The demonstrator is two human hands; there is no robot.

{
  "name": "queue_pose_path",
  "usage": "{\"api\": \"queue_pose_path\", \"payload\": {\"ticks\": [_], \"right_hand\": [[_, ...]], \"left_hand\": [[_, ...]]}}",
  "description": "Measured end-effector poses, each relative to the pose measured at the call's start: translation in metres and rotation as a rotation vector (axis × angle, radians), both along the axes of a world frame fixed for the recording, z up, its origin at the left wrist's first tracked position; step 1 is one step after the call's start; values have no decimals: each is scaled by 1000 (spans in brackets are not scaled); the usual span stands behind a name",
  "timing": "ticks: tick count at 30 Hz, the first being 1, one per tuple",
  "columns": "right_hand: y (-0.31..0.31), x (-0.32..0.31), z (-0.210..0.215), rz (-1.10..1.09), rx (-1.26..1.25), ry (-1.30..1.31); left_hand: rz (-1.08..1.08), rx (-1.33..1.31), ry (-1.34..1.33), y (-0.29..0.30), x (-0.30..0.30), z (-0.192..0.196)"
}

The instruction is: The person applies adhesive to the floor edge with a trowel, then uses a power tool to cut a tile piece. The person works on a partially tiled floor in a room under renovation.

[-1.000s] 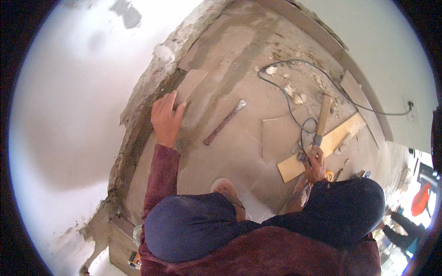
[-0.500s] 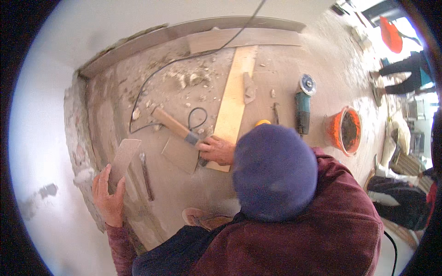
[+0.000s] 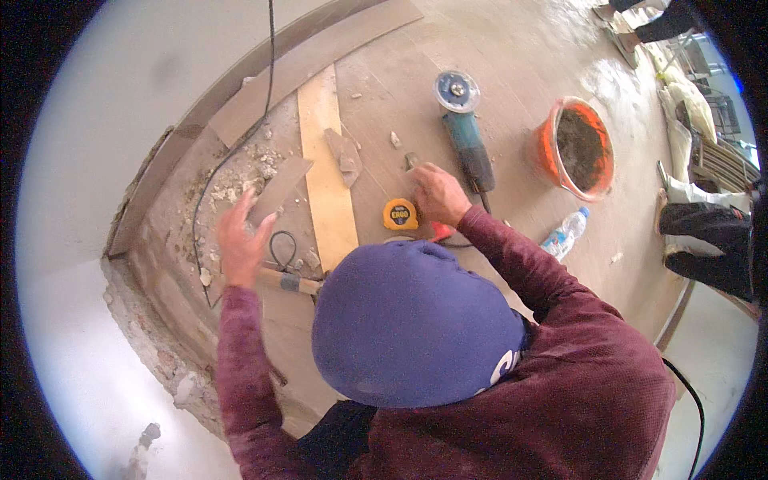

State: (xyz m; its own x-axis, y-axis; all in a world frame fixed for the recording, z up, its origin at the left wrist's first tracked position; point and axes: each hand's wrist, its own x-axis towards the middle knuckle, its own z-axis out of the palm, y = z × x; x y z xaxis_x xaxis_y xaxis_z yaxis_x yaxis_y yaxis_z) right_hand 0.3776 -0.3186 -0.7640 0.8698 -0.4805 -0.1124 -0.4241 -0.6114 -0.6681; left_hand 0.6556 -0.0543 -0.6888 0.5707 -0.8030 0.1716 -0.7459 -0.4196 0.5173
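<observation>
Toward the floor's left edge (image 3: 156, 224), a tile strip (image 3: 282, 186) is clamped at one end by the fingers of the left hand (image 3: 242, 242), likely keeping its length free; the right hand (image 3: 440, 194) meets a small tool (image 3: 412, 160), its grip unclear.

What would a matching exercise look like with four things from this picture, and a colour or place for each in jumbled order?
Things:
1. Tile strip
2. Bucket
3. Tape measure
4. Angle grinder

Colours and places:
A. Teal and black
B. Yellow and black
C. In the person's left hand
D. Orange

Right pairs: 1-C, 2-D, 3-B, 4-A
</observation>
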Motion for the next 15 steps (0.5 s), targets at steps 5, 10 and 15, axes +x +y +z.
{"api": "queue_pose_path", "payload": {"ticks": [5,10,15], "right_hand": [[-15,68,-30,-129,-232,-117],[12,130,-28,-155,-337,-95],[-11,129,-44,-141,-153,79]], "left_hand": [[203,-135,241,-56,-12,-1],[363,-56,240,-52,4,17],[404,-3,261,-58,11,14]]}}
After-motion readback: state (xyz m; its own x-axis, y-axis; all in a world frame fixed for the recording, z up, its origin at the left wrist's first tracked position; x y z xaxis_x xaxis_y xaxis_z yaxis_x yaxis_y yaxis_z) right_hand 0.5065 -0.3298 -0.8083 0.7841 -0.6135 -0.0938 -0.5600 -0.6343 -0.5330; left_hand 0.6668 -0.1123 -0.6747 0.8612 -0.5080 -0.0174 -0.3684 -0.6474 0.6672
